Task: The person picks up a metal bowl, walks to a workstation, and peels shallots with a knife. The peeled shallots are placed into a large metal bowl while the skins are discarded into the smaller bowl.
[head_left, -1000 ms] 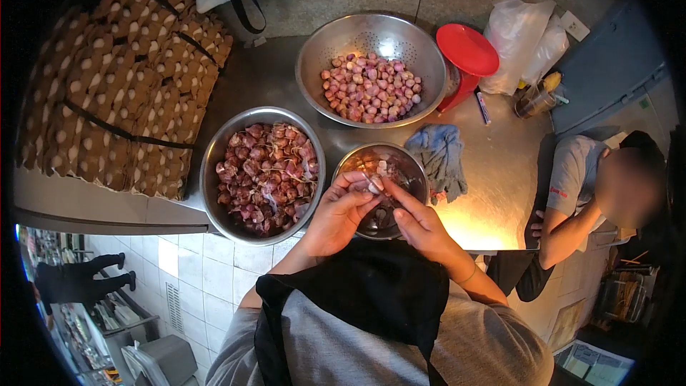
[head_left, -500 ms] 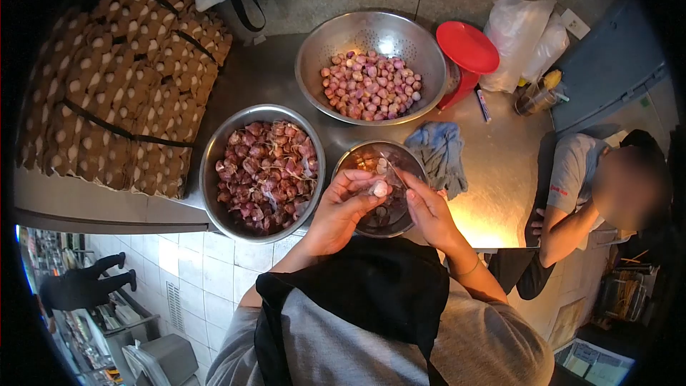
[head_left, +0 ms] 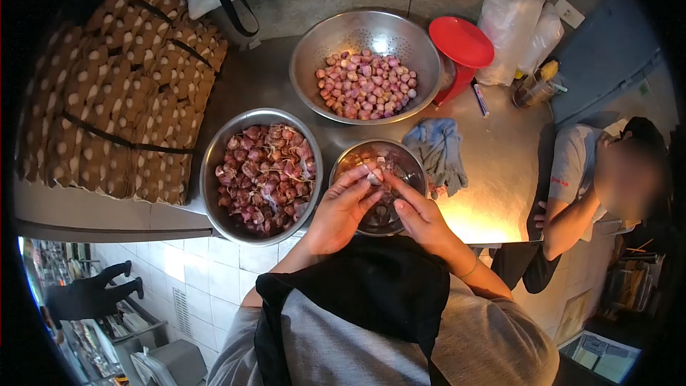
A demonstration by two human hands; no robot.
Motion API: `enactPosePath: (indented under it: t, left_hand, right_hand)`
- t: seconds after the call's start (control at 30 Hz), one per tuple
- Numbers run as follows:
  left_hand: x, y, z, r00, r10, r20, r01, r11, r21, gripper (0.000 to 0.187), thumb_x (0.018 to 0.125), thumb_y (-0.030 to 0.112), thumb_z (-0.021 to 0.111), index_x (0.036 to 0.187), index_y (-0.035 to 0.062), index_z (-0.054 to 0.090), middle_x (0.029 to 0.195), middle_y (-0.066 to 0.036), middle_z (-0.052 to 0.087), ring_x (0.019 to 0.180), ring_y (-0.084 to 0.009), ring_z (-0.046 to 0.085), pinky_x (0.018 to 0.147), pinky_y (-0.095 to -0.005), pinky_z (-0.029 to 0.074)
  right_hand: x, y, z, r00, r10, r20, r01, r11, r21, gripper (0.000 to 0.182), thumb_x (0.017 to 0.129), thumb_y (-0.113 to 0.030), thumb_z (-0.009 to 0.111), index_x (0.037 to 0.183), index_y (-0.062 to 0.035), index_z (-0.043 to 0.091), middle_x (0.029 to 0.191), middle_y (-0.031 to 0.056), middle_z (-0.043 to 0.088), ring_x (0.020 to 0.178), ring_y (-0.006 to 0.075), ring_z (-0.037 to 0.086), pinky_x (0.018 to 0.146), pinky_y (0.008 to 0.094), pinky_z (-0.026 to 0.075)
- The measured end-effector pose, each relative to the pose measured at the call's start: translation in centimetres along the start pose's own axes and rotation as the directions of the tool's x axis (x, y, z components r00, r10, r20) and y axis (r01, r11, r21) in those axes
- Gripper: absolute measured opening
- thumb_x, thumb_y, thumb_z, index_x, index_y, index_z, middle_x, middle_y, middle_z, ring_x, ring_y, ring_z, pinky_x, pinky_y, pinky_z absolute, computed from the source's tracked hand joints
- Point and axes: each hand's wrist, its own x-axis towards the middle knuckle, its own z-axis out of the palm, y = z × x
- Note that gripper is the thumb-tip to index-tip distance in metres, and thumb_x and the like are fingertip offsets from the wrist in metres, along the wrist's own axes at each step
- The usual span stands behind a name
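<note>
Over a small steel bowl, my left hand pinches a pale, partly peeled shallot between thumb and fingertips. My right hand is closed close by, its fingertips meeting the shallot. It grips a small knife, whose thin blade is hard to make out against the bowl. Loose skins and bits lie in the bowl below. To the left, a steel bowl holds unpeeled red shallots. Beyond the hands, a large steel colander holds peeled pink shallots.
Stacked egg trays stand at left. A blue-grey cloth, red scale, marker, plastic bags and a jar are on the steel table. A person sits at right; another stands far left.
My right fingers have moved in against the shallot, and the blade that showed above it is now less visible. The view has shifted slightly.
</note>
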Motion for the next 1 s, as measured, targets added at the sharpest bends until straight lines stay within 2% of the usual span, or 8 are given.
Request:
enactPosePath:
  t: [0.07, 0.1, 0.2, 0.3, 0.4, 0.47, 0.7, 1.0]
  left_hand:
    - [0.0, -0.1, -0.1, 1.0, 0.024, 0.007, -0.024, 1.0, 0.0, 0.021, 0.089, 0.006, 0.049, 0.109, 0.0081, 0.053, 0.111, -0.003, 0.054, 0.102, -0.0136, 0.052, 0.09, -0.0298, 0.041]
    - [0.2, -0.4, -0.6, 0.999, 0.047, 0.025, -0.047, 0.999, 0.006, 0.02, 0.088, 0.006, 0.049, 0.108, 0.0086, 0.054, 0.11, -0.003, 0.055, 0.102, -0.0136, 0.052, 0.09, -0.0299, 0.041]
    - [0.4, -0.9, -1.2, 0.996, 0.076, 0.044, -0.076, 0.997, 0.013, 0.019, 0.088, 0.004, 0.05, 0.105, 0.0093, 0.054, 0.107, -0.003, 0.056, 0.101, -0.0135, 0.053, 0.09, -0.0304, 0.042]
    - [0.3, -0.8, -1.0, 0.997, 0.074, 0.034, -0.074, 0.997, 0.001, 0.018, 0.087, 0.003, 0.051, 0.104, 0.0086, 0.054, 0.104, -0.003, 0.056, 0.1, -0.0135, 0.053, 0.089, -0.0304, 0.044]
    - [0.1, -0.4, -0.4, 0.996, 0.069, 0.051, -0.07, 0.997, 0.016, 0.019, 0.086, 0.002, 0.052, 0.105, 0.008, 0.052, 0.103, -0.003, 0.056, 0.099, -0.0136, 0.053, 0.088, -0.0304, 0.045]
    - [0.1, -0.3, -0.3, 0.996, 0.067, 0.066, -0.068, 0.998, 0.018, 0.021, 0.086, 0.002, 0.052, 0.106, 0.0079, 0.051, 0.104, -0.003, 0.056, 0.099, -0.0138, 0.054, 0.089, -0.0307, 0.045]
    - [0.2, -0.5, -0.6, 0.996, 0.06, 0.061, -0.063, 0.997, 0.037, 0.021, 0.086, 0.002, 0.052, 0.106, 0.008, 0.048, 0.107, -0.006, 0.055, 0.1, -0.0166, 0.054, 0.092, -0.0328, 0.043]
    - [-0.1, 0.2, -0.3, 0.999, 0.011, 0.047, -0.012, 0.999, 0.04, 0.02, 0.085, 0.001, 0.053, 0.105, 0.0037, 0.051, 0.104, -0.009, 0.056, 0.1, -0.0187, 0.055, 0.092, -0.0341, 0.042]
  right_hand:
    - [0.2, -0.2, 0.4, 0.972, -0.229, -0.051, 0.211, 0.948, -0.238, 0.043, 0.091, -0.017, 0.044, 0.132, -0.0079, 0.036, 0.115, 0.0155, 0.055, 0.103, 0.0278, 0.056, 0.087, 0.0317, 0.041]
    - [0.0, -0.9, 0.4, 0.994, -0.106, -0.041, 0.095, 0.972, -0.216, 0.043, 0.09, -0.02, 0.046, 0.131, -0.0113, 0.037, 0.116, 0.019, 0.053, 0.107, 0.0323, 0.053, 0.089, 0.0329, 0.041]
    - [-0.2, -1.1, 0.3, 0.999, -0.037, -0.014, 0.03, 0.943, -0.331, 0.043, 0.09, -0.023, 0.047, 0.131, -0.0133, 0.039, 0.116, 0.0204, 0.052, 0.107, 0.0344, 0.052, 0.088, 0.0339, 0.041]
    - [-0.1, -1.5, -0.1, 1.0, -0.009, 0.003, 0.009, 0.932, -0.363, 0.041, 0.09, -0.02, 0.045, 0.13, -0.0104, 0.039, 0.118, 0.0181, 0.052, 0.109, 0.0299, 0.052, 0.09, 0.0324, 0.04]
    - [0.3, -0.2, 0.0, 0.992, -0.117, -0.042, 0.113, 0.99, -0.082, 0.039, 0.091, -0.017, 0.044, 0.129, -0.0068, 0.04, 0.122, 0.0149, 0.051, 0.114, 0.0239, 0.048, 0.094, 0.03, 0.035]
    - [0.1, -0.2, -0.1, 1.0, 0.019, -0.025, -0.016, 0.995, 0.095, 0.038, 0.092, -0.015, 0.043, 0.128, -0.0047, 0.041, 0.124, 0.0131, 0.049, 0.116, 0.0209, 0.045, 0.096, 0.0288, 0.032]
    - [0.3, -0.2, 0.0, 0.999, -0.046, -0.012, 0.046, 0.998, 0.048, 0.038, 0.093, -0.017, 0.042, 0.128, -0.0027, 0.04, 0.127, 0.0123, 0.046, 0.119, 0.0183, 0.041, 0.099, 0.0276, 0.029]
    - [0.8, -0.4, -1.5, 0.989, 0.058, -0.139, -0.045, 0.994, 0.096, 0.041, 0.093, -0.015, 0.041, 0.131, -0.0007, 0.035, 0.134, 0.0119, 0.038, 0.124, 0.0179, 0.034, 0.101, 0.0275, 0.024]
